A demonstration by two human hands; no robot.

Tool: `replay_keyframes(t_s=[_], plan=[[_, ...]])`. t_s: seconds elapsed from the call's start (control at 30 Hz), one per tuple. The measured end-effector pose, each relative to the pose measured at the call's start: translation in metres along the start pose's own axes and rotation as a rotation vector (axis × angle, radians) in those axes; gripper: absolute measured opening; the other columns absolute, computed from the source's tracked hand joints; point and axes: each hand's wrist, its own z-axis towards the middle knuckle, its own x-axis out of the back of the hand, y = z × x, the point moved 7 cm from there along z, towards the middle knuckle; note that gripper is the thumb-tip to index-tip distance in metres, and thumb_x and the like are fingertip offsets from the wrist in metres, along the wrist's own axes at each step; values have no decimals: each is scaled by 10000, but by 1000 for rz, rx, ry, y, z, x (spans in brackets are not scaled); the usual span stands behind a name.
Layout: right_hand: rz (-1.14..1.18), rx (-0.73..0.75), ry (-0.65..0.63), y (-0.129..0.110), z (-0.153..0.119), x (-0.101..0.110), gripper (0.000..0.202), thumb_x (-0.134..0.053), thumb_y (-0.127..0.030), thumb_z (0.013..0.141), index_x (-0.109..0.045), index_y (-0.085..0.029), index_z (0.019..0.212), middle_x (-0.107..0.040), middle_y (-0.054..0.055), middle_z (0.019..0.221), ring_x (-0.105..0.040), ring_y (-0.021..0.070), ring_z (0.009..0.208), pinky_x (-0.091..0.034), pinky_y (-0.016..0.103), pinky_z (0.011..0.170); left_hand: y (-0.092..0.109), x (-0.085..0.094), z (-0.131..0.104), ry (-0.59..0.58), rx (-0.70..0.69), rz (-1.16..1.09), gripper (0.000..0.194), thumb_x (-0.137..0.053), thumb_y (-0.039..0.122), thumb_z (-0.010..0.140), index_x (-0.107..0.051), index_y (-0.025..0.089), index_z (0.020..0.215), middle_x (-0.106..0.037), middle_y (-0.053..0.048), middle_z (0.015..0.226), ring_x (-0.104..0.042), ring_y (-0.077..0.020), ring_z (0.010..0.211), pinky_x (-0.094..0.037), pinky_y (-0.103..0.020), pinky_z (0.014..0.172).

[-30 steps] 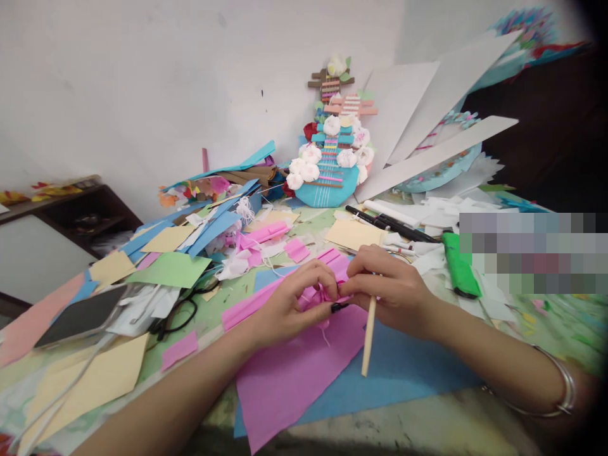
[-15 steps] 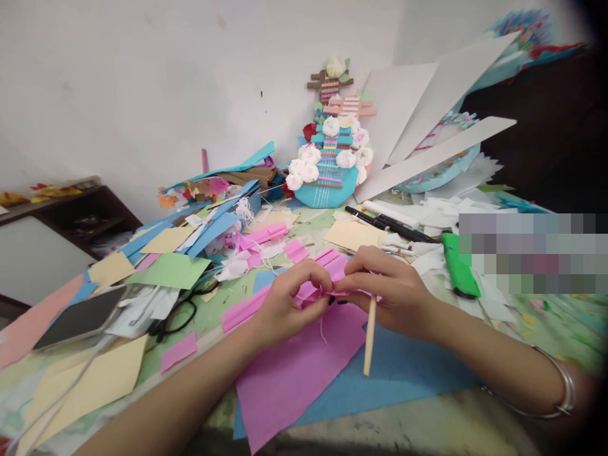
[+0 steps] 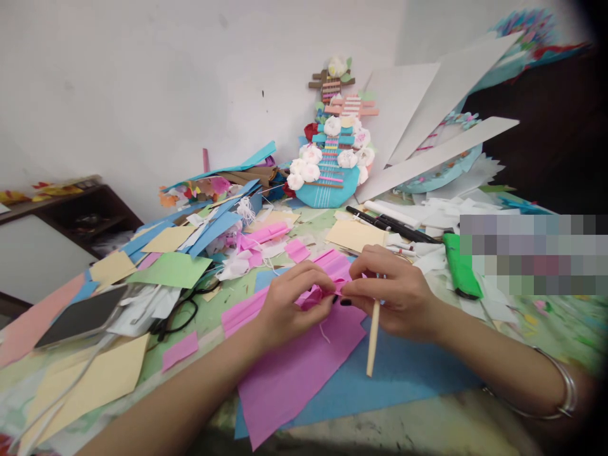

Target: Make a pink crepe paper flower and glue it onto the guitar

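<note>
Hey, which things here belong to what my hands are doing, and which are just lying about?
In use: pink paper between left hand and right hand; pale stick in right hand.
Apparently just lying about: black pens; green sheet; dark-screened device.

We can make out no readable text, brand, number or sign, neither on the green case [image 3: 463, 265] right of the blue paper guitar [image 3: 327, 168] nor on the black pens [image 3: 367, 218] just before it
</note>
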Motion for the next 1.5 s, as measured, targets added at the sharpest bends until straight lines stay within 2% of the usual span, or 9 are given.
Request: replay_keyframes(t_s=[0.23,0.4,0.67,0.87,1.2,1.3,1.33,1.43,1.5], plan=[[58,26,-26,0,-5,-3,131,-564,-65,786,-617,-171,730,-527,32,748,-427,126,661,-347,283,593,-1,-2,-1,-12,-6,15,127,-560,62,750,-589,169,811,-607,-32,749,-561,-119,682,-474,-241,613],[93,16,-60,0,-3,-4,117,-567,-87,794,-616,-174,734,-530,33,754,-427,123,657,-345,280,592,1,-1,-3,21,-44,16,113,-578,55,745,-606,150,801,-620,-48,743,-580,-124,689,-487,-240,623],[-19,41,-51,-4,-1,-4,49,-588,-131,801,-610,-169,779,-563,36,745,-446,134,658,-359,281,596,3,1,-6,41,-61,95,109,-587,78,759,-592,169,819,-645,-36,716,-596,-116,642,-501,-231,600],[0,63,-50,-7,0,-6,125,-563,-89,811,-607,-159,717,-554,33,693,-430,127,633,-355,278,585,1,-1,-8,45,-79,94,97,-587,86,765,-601,173,804,-654,-40,735,-610,-122,668,-513,-232,611],[-3,90,-35,-11,2,-3,119,-581,-81,800,-605,-158,711,-557,34,691,-421,129,636,-377,279,589,6,0,-8,63,-146,95,123,-613,60,741,-612,173,790,-656,-54,736,-614,-146,684,-522,-272,626],[-30,81,-30,-9,2,1,42,-631,-151,796,-609,-150,761,-565,48,733,-437,135,652,-388,288,601,7,3,-8,71,-171,86,117,-642,67,731,-628,171,784,-671,-59,735,-622,-152,681,-519,-280,622],[-30,69,-35,-8,2,2,76,-654,-208,791,-612,-145,796,-567,58,761,-454,143,671,-398,295,613,7,4,-7,73,-169,78,114,-643,67,733,-637,169,785,-677,-62,740,-626,-151,682,-519,-276,623],[-11,-3,-72,2,4,9,384,-632,-456,790,-612,-115,966,-543,91,835,-496,182,747,-430,320,656,3,8,-4,64,-88,25,107,-631,65,745,-665,160,780,-691,-70,761,-636,-141,688,-519,-256,631],[-33,-110,-103,12,5,13,533,-512,-561,830,-590,-103,1093,-513,95,857,-500,191,760,-434,323,657,-5,10,-2,61,45,-40,91,-629,76,749,-674,154,762,-694,-67,744,-634,-140,685,-515,-254,642]])
